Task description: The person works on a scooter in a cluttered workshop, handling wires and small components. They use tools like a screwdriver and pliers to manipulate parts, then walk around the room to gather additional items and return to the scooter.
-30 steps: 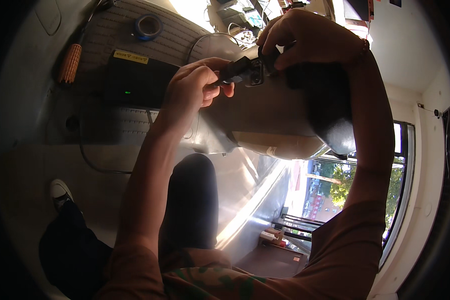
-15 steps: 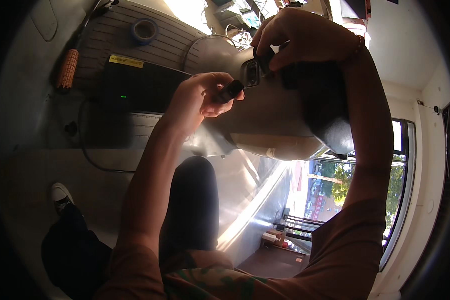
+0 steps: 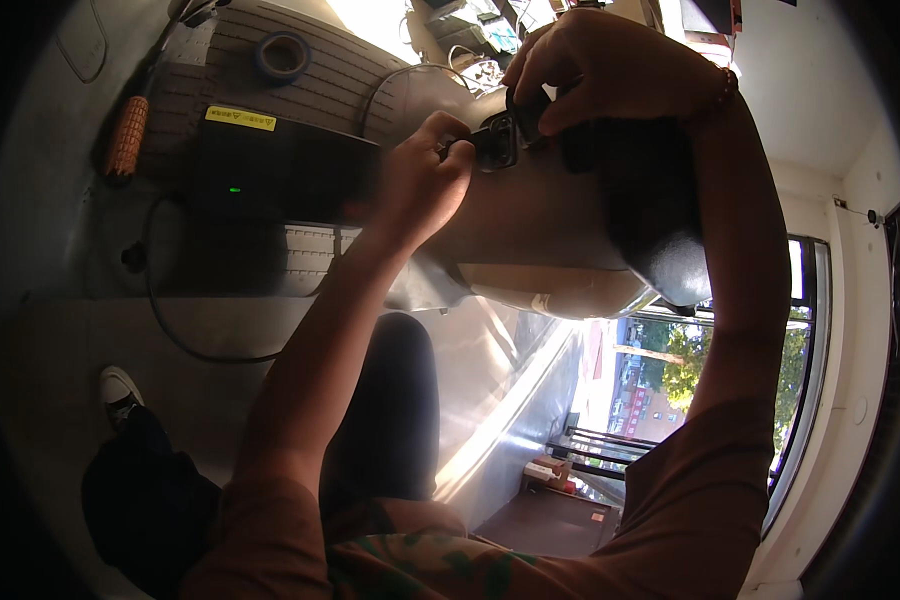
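Note:
My left hand [image 3: 425, 185] is closed round a black cylindrical plug [image 3: 472, 148], mostly hidden by the fingers. Its end meets a dark oval charging socket [image 3: 498, 138] in the grey scooter body [image 3: 530, 215]; I cannot tell how deep it sits. Above and to the right, my right hand [image 3: 610, 75] pinches the socket's black flap [image 3: 526, 112] and holds it away from the opening. A black charger box [image 3: 290, 165] with a yellow label and a lit green light lies left of my left hand, on the ribbed footboard [image 3: 345, 75].
A roll of blue tape [image 3: 263, 66] rests on the footboard. At far left is a tool with an orange patterned handle [image 3: 127, 138]. A black cable [image 3: 160, 310] loops below the charger. The black seat [image 3: 660, 220] lies under my right forearm. Boxes [image 3: 550, 470] stand by the window.
My left hand has moved up and turned, bringing the plug from just left of the socket to its opening. The right hand stays at the flap.

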`<move>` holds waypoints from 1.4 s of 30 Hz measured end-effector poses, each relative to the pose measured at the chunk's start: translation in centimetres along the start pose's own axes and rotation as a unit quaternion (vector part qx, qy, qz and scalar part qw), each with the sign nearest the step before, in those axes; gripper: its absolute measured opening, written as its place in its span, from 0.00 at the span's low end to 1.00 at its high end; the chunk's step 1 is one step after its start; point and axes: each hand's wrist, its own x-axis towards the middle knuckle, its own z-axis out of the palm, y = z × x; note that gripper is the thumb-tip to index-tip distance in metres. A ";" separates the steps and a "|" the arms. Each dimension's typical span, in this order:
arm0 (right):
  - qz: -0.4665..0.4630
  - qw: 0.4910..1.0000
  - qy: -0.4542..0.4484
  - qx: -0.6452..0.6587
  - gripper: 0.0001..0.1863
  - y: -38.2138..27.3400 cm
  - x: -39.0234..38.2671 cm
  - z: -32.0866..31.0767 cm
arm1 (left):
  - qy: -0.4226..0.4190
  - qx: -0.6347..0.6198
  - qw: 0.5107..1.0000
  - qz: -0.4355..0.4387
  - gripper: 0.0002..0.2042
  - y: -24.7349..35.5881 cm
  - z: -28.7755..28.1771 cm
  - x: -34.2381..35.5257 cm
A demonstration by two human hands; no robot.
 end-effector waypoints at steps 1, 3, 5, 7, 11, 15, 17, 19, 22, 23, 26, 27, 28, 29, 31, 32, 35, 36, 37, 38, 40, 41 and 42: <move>0.000 1.000 0.011 -0.013 0.11 0.3 0.1 0.2 | -0.004 0.026 1.000 0.013 0.11 0.3 -0.2 0.2; -0.002 0.999 0.034 -0.039 0.11 1.1 0.4 0.9 | -0.008 0.088 0.994 0.061 0.12 0.7 -0.8 0.6; -0.003 1.000 0.019 -0.025 0.11 0.7 0.1 0.4 | -0.009 0.158 0.979 0.130 0.13 0.9 -1.4 0.9; 0.005 1.000 0.014 -0.026 0.11 0.3 0.0 0.4 | -0.050 0.155 0.975 0.153 0.13 0.8 -2.1 1.3; 0.002 0.999 0.021 -0.028 0.11 0.7 -0.1 0.5 | -0.098 0.168 0.967 0.168 0.13 1.2 -2.5 1.5; 0.062 0.998 0.001 -0.023 0.11 -1.5 0.0 0.2 | -0.138 0.171 0.959 0.177 0.13 1.4 -3.3 2.0; 0.107 0.994 -0.001 -0.020 0.11 -2.9 -0.1 0.0 | -0.164 0.178 0.954 0.176 0.12 2.4 -3.6 2.1; 0.130 0.991 -0.001 -0.017 0.11 -3.2 -0.2 0.0 | -0.169 0.233 0.934 0.212 0.11 3.2 -3.7 2.3; 0.103 0.995 0.001 -0.015 0.11 -2.5 -0.1 0.1 | -0.191 0.261 0.915 0.241 0.10 3.3 -3.3 2.9; 0.079 0.997 0.002 -0.018 0.11 -1.6 0.1 0.3 | -0.201 0.262 0.911 0.247 0.09 3.3 -3.1 3.1; -0.011 0.999 0.025 -0.038 0.12 0.7 0.6 0.8 | -0.215 0.234 0.908 0.273 0.08 2.2 -2.6 3.8; -0.042 0.998 0.035 -0.044 0.12 0.9 0.7 1.0 | -0.224 0.242 0.909 0.255 0.08 2.4 -2.5 3.8; -0.029 0.998 0.029 -0.052 0.12 0.8 0.9 0.9 | -0.232 0.250 0.909 0.237 0.08 2.8 -2.5 3.8; -0.016 0.998 0.022 -0.061 0.12 0.4 0.9 0.8 | -0.241 0.259 0.909 0.220 0.07 3.1 -2.4 3.7; -0.026 0.996 0.027 -0.077 0.13 -0.4 0.9 0.5 | -0.211 0.212 0.938 0.178 0.07 2.7 -2.3 3.8; -0.046 0.995 0.037 -0.083 0.13 -0.7 0.7 0.5 | -0.195 0.188 0.950 0.157 0.07 2.2 -2.3 3.9; 0.061 0.998 -0.005 0.002 0.13 -2.2 -1.4 -0.3 | -0.187 0.135 0.963 0.139 0.06 1.2 -1.1 3.5; 0.088 0.996 -0.011 0.008 0.13 -2.2 -1.7 -0.2 | -0.186 0.150 0.959 0.154 0.06 1.3 -0.9 3.3; 0.096 0.995 -0.010 0.009 0.13 -2.2 -1.1 -0.2 | -0.174 0.226 0.937 0.201 0.06 2.6 -2.3 3.4; 0.078 0.996 0.006 -0.030 0.14 -1.8 -0.2 0.1 | -0.162 0.300 0.908 0.245 0.07 3.2 -3.2 3.5; 0.053 0.995 0.029 -0.077 0.14 -1.0 0.3 0.8 | -0.178 0.252 0.931 0.196 0.07 3.4 -3.1 3.5; 0.032 0.995 0.039 -0.088 0.15 -0.2 0.3 1.0 | -0.185 0.227 0.941 0.171 0.08 3.4 -3.0 3.5; 0.007 0.994 0.051 -0.100 0.15 0.5 0.5 1.3 | -0.176 0.239 0.930 0.218 0.08 3.2 -3.0 3.6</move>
